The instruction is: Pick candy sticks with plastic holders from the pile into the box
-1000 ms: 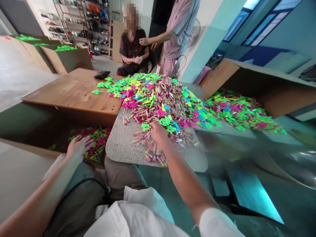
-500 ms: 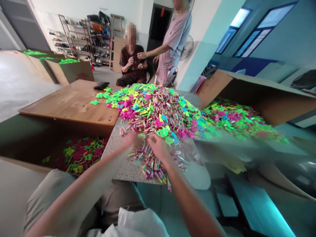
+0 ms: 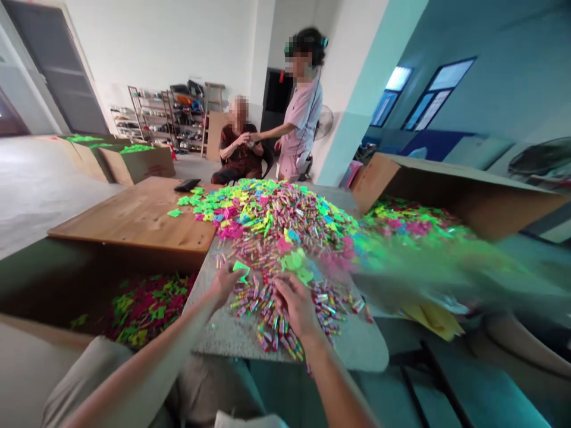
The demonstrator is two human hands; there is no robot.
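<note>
My left hand (image 3: 225, 283) is over the near part of a grey speckled table (image 3: 223, 336), its fingers pinched on a small green plastic piece (image 3: 241, 270). My right hand (image 3: 295, 306) rests curled on a spread of small coloured tubes (image 3: 272, 324) close to the table's front edge; what its fingers hold is hidden. Behind both hands rises a big heap of coloured tubes and neon plastic pieces (image 3: 276, 223).
A cardboard box (image 3: 147, 297) at lower left holds several pink and green pieces. A wooden board (image 3: 138, 217) with a black object (image 3: 187, 185) lies to the left. A large tipped box (image 3: 446, 190) spills pieces at right. Two people (image 3: 272, 137) stand and sit at the far end.
My left hand rose from the lower-left box to the table and now pinches a green piece. My right hand drew back toward the near edge. The view tilted up.
</note>
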